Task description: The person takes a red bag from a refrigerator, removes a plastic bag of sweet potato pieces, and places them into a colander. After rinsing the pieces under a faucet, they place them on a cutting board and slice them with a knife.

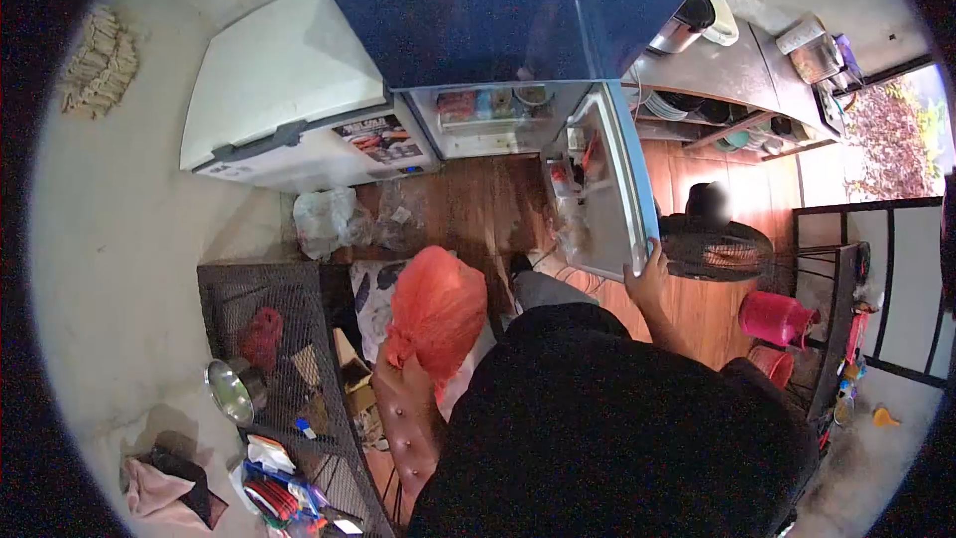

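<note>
My left hand (403,371) is closed around the gathered neck of a full red plastic bag (438,301), whose contents I cannot make out. My right hand (647,274) grips the outer edge of an open refrigerator door (609,189), fingers curled over its rim. The blue refrigerator (478,20) stands in front of me. Inside its lower compartment (493,139) are packets and a bowl, and more items sit on the door's shelves.
A white chest freezer (279,90) is left of the refrigerator, with clear plastic bags (329,219) on the floor by it. A black mesh rack (299,339) holds a metal bowl (231,394). To the right are a fan (722,251), a pink gas cylinder (775,319) and a counter (737,80).
</note>
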